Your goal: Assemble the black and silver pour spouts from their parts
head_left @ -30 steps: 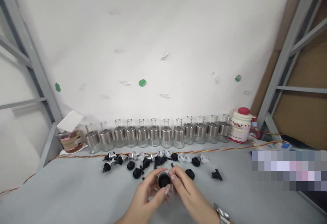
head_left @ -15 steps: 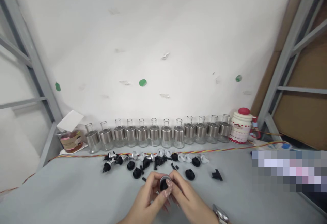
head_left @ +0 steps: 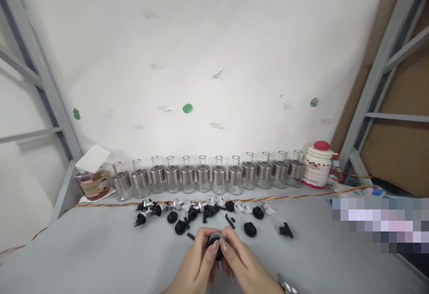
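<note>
Low in the middle of the head view, a round black-and-silver cap is held between both hands. My left hand curls around its left side, and my right hand grips the right side. Both thumbs press on the black inner face, while the fingers hide much of the cap's underside. Just beyond the hands lie black cone-shaped caps, thin black strips and white round caps. To the left are several black-and-silver pourer tops.
Along the wall runs a row of glass bottles with metal sleeves. A twisted red-and-yellow cord crosses the grey table before them. A red-lidded jar ends the row at right; a labelled tub stands at left.
My left thumb has drawn up beside the right one, and both now push on the cap's face. The cap is tilted slightly differently. The parts on the table have not moved.
</note>
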### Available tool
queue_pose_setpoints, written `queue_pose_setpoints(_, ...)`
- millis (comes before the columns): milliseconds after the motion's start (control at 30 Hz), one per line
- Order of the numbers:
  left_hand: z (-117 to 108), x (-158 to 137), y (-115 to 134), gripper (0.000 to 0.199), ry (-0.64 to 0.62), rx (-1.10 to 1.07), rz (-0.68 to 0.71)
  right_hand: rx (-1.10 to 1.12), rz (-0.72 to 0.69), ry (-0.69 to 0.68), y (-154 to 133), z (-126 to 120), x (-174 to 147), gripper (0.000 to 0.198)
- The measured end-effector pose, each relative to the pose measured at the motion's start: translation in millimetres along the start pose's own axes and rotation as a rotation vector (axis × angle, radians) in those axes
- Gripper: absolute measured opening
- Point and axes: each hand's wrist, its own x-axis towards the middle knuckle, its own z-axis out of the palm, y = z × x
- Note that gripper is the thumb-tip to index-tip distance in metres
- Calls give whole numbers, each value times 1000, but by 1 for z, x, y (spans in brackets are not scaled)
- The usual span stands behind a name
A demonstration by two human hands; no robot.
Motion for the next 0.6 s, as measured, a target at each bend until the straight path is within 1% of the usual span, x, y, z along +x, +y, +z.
queue_pose_setpoints(200,4,-2,2,33,90,53,6,-62,37,5,-4,4,-1,28)
queue_pose_setpoints(400,8,-3,7,27,132,29,-13,-15,31,107,1,14,1,34)
queue_pose_setpoints(500,8,-2,10,28,137,20,-32,7,27,114,6,16,2,36)
queue_pose_setpoints(600,5,1,11,29,103,-15,-87,40,64,87,7,14,4,35)
